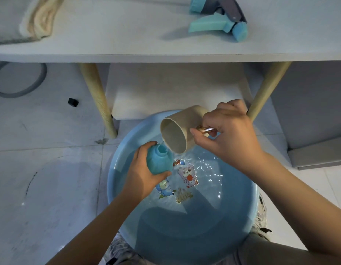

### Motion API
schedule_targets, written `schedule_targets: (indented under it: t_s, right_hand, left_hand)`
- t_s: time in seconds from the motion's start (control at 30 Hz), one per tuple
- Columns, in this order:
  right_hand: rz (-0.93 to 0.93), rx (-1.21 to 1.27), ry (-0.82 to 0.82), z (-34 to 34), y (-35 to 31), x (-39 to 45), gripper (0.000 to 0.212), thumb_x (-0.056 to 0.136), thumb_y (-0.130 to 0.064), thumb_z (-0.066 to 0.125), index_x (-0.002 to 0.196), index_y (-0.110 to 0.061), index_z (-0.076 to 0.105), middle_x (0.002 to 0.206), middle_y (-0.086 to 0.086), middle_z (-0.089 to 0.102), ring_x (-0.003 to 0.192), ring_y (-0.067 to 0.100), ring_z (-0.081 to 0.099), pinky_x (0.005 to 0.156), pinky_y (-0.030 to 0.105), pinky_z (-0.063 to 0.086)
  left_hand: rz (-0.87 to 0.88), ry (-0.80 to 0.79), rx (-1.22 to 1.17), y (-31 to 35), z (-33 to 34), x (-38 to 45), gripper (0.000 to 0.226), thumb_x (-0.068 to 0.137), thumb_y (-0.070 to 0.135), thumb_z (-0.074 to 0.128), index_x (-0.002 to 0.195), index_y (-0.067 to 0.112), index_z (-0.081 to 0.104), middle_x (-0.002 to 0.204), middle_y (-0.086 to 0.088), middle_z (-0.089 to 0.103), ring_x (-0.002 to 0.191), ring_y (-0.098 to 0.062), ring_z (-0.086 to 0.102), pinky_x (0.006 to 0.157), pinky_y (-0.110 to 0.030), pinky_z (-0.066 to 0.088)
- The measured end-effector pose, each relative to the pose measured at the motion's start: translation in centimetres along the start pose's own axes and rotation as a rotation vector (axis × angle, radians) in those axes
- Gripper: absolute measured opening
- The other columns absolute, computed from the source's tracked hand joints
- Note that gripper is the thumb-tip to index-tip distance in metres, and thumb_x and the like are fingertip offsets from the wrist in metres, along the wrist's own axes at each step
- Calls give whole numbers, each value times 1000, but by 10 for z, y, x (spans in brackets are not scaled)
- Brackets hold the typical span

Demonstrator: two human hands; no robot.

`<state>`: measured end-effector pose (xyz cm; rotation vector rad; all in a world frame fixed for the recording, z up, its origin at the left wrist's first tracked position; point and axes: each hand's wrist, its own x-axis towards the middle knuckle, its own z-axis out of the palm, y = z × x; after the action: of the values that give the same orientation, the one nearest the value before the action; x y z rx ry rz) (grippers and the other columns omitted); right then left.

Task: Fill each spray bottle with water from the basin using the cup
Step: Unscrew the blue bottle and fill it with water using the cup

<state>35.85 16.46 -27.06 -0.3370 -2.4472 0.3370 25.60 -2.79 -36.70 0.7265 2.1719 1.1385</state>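
2 hands (144, 175) (229, 134) grip bottle (159, 159) and tilted cup (177, 134) over water-filled basin (116, 188).

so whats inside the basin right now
Water fills the basin, with cartoon stickers showing on its bottom. The left hand holding the bottle covers part of one sticker.

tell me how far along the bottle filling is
Done: the spray head is off, lying on the table. In hand: the left hand holds the bottle over the basin; the right hand tips the cup into its neck. Left: refitting the head.
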Motion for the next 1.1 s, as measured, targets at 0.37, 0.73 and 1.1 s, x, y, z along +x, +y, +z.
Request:
schedule_targets:
  t_s: [0.37, 0.73, 1.1]
  right_hand:
    - [-87, -21, -3, 0, -3, 1, 34, 76, -27, 64, 50, -11, 50, 48, -2, 45, 54, 21, 45, 70, 29, 28]
    - [-187, -31, 7, 1, -5, 0, 31, 79, -22, 67, 53, -13, 52, 50, -3, 48, 59, 18, 44, 74, 29, 29]
    - [-254, 5, 32, 0, -7, 0, 29, 83, -19, 66, 57, -13, 54, 53, -1, 51, 63, 18, 42, 75, 31, 31]
  left_hand:
    - [4, 0, 19, 1, 0, -1, 83, 59, 20, 89, 114, 50, 34, 126, 8, 49, 113, -8, 47, 95, -24, 40]
    - [2, -1, 27, 3, 1, -2, 83, 59, 19, 89, 118, 44, 37, 123, 10, 50, 112, -7, 47, 95, -25, 40]
    - [26, 2, 32, 2, 3, -1, 80, 58, 21, 89, 108, 53, 36, 119, 14, 49, 108, -4, 46, 93, -23, 39]
